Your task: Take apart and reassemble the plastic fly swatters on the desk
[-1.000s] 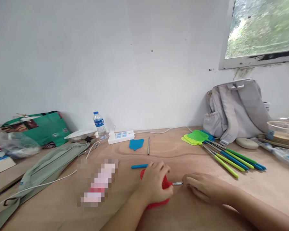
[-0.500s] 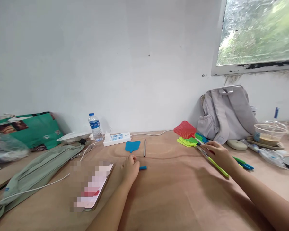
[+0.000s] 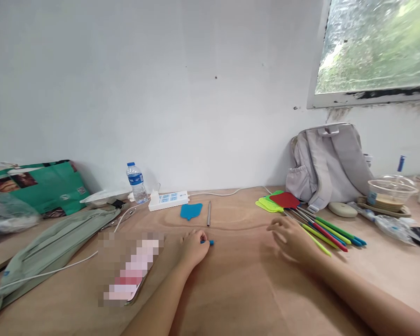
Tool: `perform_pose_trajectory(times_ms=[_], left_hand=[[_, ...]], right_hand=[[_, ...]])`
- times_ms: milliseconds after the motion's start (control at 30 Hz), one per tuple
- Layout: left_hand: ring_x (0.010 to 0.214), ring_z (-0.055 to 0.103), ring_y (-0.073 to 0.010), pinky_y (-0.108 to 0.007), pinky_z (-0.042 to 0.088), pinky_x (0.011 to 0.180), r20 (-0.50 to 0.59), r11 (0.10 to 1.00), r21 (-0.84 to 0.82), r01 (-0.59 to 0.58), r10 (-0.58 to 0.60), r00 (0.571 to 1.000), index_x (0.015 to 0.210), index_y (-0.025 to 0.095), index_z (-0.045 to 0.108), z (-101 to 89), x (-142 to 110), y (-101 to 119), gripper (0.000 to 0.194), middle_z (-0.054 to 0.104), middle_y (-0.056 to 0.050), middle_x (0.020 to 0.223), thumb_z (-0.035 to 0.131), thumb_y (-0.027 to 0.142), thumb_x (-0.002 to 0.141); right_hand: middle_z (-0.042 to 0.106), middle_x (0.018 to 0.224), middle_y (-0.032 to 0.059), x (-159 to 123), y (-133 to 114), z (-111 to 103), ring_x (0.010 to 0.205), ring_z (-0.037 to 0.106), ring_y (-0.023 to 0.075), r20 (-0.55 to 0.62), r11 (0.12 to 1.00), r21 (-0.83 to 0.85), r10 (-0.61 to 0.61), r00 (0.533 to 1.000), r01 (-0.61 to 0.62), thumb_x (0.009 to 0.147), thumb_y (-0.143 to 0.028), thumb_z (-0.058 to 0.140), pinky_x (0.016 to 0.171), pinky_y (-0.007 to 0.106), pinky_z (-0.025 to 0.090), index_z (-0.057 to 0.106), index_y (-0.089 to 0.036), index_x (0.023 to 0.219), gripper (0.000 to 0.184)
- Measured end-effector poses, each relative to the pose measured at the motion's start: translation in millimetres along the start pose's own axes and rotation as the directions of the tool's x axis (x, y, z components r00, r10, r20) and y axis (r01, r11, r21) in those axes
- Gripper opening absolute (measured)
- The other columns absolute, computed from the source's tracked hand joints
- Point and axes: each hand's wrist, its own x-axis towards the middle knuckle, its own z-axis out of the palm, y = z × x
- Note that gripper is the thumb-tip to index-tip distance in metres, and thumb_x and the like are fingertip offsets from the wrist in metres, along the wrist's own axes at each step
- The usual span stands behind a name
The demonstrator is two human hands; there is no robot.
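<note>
Head view: a flat blue plastic swatter head (image 3: 191,211) lies loose on the brown wooden desk (image 3: 238,284), at twelve o'clock from the left hand (image 3: 193,248), whose grip looks closed around a short blue tubular handle (image 3: 211,242). At that hand's one o'clock, a slim silver metal rod (image 3: 209,214) lies separate; these three parts appear unjoined. The right hand (image 3: 289,238) has a loosely parted grip, nothing visible in it. From its twelve to three o'clock, long-handled multicoloured swatters (image 3: 322,228) look complete and piled, a red mesh-headed swatter (image 3: 284,199) topmost.
</note>
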Motion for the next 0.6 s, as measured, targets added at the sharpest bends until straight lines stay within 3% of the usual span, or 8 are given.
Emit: perform_pose_trajectory(times_ms=[100, 167, 233, 333, 400, 600], left_hand=[[0.09, 0.048, -0.0248, -0.036, 0.028, 0.077, 0.002, 1.0, -0.007, -0.018, 0.018, 1.0, 0.069, 0.021, 0.053, 1.1, -1.8, 1.5, 0.01, 0.06, -0.004, 0.087, 0.043, 0.021, 0.069], [0.091, 0.047, -0.0247, -0.036, 0.028, 0.078, -0.007, 0.999, -0.032, -0.023, 0.023, 1.0, 0.072, 0.021, 0.053, 2.5, -1.8, 1.0, 0.011, 0.059, -0.004, 0.09, 0.042, 0.018, 0.069], [0.092, 0.047, -0.0243, -0.037, 0.028, 0.08, -0.064, 0.984, -0.178, -0.008, -0.003, 0.998, 0.074, 0.021, 0.052, 4.6, 0.6, -1.4, 0.014, 0.059, -0.004, 0.088, 0.044, 0.012, 0.066], [0.09, 0.049, -0.0222, -0.035, 0.031, 0.081, -0.171, 0.885, -0.465, 0.002, -0.093, 0.981, 0.075, 0.019, 0.049, 6.9, 8.0, -6.9, 0.015, 0.058, -0.005, 0.087, 0.047, 0.01, 0.064], [0.089, 0.05, -0.0204, -0.032, 0.035, 0.079, -0.206, 0.832, -0.555, 0.002, -0.14, 0.968, 0.078, 0.018, 0.047, 6.9, 13.3, -10.7, 0.011, 0.056, -0.007, 0.09, 0.047, 0.014, 0.067], [0.066, 0.054, -0.0147, -0.029, 0.041, 0.064, -0.166, 0.68, -0.733, 0.023, -0.212, 0.963, 0.087, 0.017, 0.046, 7.5, 18.7, -15.9, 0.024, 0.055, -0.005, 0.086, 0.048, 0.034, 0.07]], right_hand=[[0.056, 0.097, 0.0093, 9.1, -49.9, 15.5, 0.088, 0.052, 0.0189, 0.154, 0.973, 0.208, -0.133, 0.979, 0.1, 0.078, -0.015, 0.041, 0.077, 0.031, 0.04, 0.06, -0.019, 0.097, 0.027], [0.056, 0.098, 0.0087, 19.0, -75.2, 26.8, 0.088, 0.052, 0.0187, 0.2, 0.953, 0.294, -0.134, 0.971, 0.071, 0.077, -0.013, 0.041, 0.077, 0.03, 0.04, 0.056, -0.018, 0.1, 0.028], [0.054, 0.101, 0.0087, 33.7, -93.0, 38.7, 0.09, 0.051, 0.0185, 0.214, 0.937, 0.349, -0.101, 0.972, 0.021, 0.076, -0.013, 0.04, 0.078, 0.029, 0.039, 0.051, -0.017, 0.106, 0.032], [0.051, 0.108, 0.0096, 61.7, -109.7, 57.1, 0.097, 0.048, 0.0192, 0.192, 0.929, 0.369, -0.058, 0.98, -0.017, 0.073, -0.012, 0.041, 0.084, 0.03, 0.036, 0.044, -0.016, 0.115, 0.042], [0.048, 0.111, 0.0098, 79.4, -117.2, 68.4, 0.097, 0.047, 0.0192, 0.193, 0.935, 0.354, -0.057, 0.98, -0.015, 0.072, -0.012, 0.043, 0.084, 0.03, 0.035, 0.041, -0.017, 0.119, 0.048], [0.051, 0.107, 0.0074, 103.0, -125.5, 85.3, 0.099, 0.046, 0.021, 0.247, 0.962, 0.267, -0.01, 0.969, -0.058, 0.078, -0.025, 0.044, 0.086, 0.033, 0.03, 0.052, -0.023, 0.113, 0.036]])
